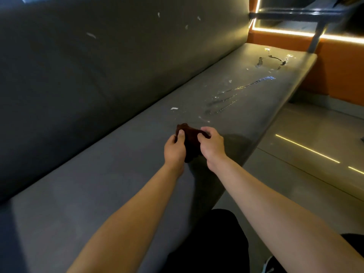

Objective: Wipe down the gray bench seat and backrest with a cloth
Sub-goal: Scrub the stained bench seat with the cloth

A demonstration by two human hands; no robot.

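At 6 o'clock our dark trousers (206, 243) meet the front edge of the gray bench seat (98, 174); the seat runs off toward 1 o'clock, matte and dim; the backrest (98, 66) rises along it from 9 to 12 o'clock; glossy pale floor (295, 154) lies at 3 o'clock; an orange panel (334, 71) closes the far end. Our forearms cross the near seat and hide part of it; wet streaks (226, 97) glisten further along at 1 o'clock; white flecks (90, 35) dot the backrest. Mid-seat, our left hand (175, 150) and right hand (211, 146) sit close together, both pinching the cloth (190, 140); it is bunched and dark, perhaps maroon in this light; its lower end hangs between our wrists.
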